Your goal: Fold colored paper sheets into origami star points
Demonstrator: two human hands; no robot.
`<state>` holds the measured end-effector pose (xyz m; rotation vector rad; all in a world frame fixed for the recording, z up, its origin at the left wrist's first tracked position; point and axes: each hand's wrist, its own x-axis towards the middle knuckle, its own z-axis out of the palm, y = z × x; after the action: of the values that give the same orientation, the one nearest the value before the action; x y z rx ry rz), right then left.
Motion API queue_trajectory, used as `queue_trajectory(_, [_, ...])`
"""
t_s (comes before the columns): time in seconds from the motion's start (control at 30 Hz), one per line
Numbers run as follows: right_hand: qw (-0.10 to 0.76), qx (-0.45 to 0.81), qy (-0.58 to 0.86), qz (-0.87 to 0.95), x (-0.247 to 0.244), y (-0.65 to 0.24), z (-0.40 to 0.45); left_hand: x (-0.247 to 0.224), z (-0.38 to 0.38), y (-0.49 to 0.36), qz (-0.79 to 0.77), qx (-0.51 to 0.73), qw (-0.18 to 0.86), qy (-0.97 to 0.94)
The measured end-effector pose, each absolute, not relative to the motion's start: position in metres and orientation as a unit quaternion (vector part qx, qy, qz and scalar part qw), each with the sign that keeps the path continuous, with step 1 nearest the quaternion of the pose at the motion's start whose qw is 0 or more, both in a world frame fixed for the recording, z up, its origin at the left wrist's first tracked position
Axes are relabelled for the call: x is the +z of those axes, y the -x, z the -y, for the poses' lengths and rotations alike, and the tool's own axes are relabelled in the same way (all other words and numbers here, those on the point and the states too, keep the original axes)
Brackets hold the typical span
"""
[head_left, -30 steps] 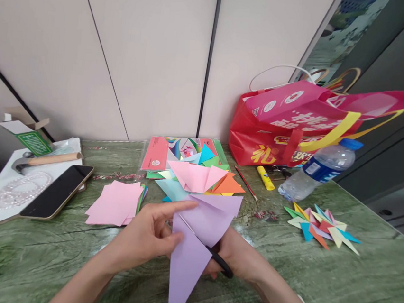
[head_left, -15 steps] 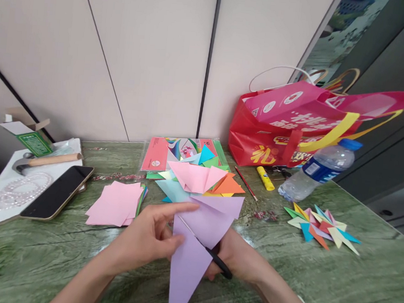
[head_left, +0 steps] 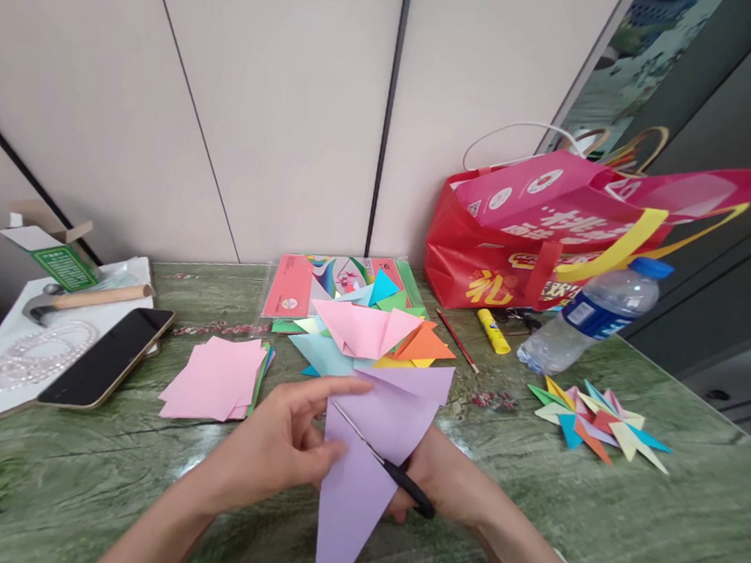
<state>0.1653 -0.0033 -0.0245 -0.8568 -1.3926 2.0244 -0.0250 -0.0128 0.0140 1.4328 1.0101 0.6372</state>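
Note:
My left hand (head_left: 294, 437) pinches the left edge of a purple sheet of paper (head_left: 353, 510), with the thumb in front and the index finger stretched along its top. From the right, my right hand (head_left: 433, 477) grips black-handled scissors (head_left: 410, 487); part of this hand is behind the paper. The blades lie slanted across the sheet, pointing up and left toward my left hand. Above the blades the paper curls into a flap, and below them it tapers down to a point. Just beyond are folded paper pieces (head_left: 365, 332) in pink, orange and blue.
Pink paper squares (head_left: 213, 379) lie stacked at left, beside a phone (head_left: 109, 358) and a hammer (head_left: 91, 297). At right are a plastic bottle (head_left: 591, 315), a glue stick (head_left: 493, 332), a pencil (head_left: 457, 341) and a folded paper star (head_left: 601, 420). A red bag (head_left: 545, 236) stands behind.
The paper and scissors have shifted very slightly to the right, together with both hands. The blades still lie across the sheet. Everything else on the table stays put.

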Motion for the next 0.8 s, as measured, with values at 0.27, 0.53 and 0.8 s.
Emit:
queue_trajectory(0.27, [0.256, 0.741, 0.327, 0.527, -0.0248, -0.1656, 0.0029, 0.0211, 0.013, 0.023, -0.438, 0.277, 0.59, -0.619])
queue_trajectory(0.53, [0.29, 0.745, 0.324, 0.506, -0.0211, -0.1644, 0.0012, 0.0121, 0.0127, 0.0228, -0.428, 0.267, 0.598, -0.622])
queue_trajectory(0.8, [0.26, 0.749, 0.335, 0.509, -0.0238, -0.1661, 0.0025, 0.0141, 0.013, 0.0225, -0.43, 0.261, 0.599, -0.623])
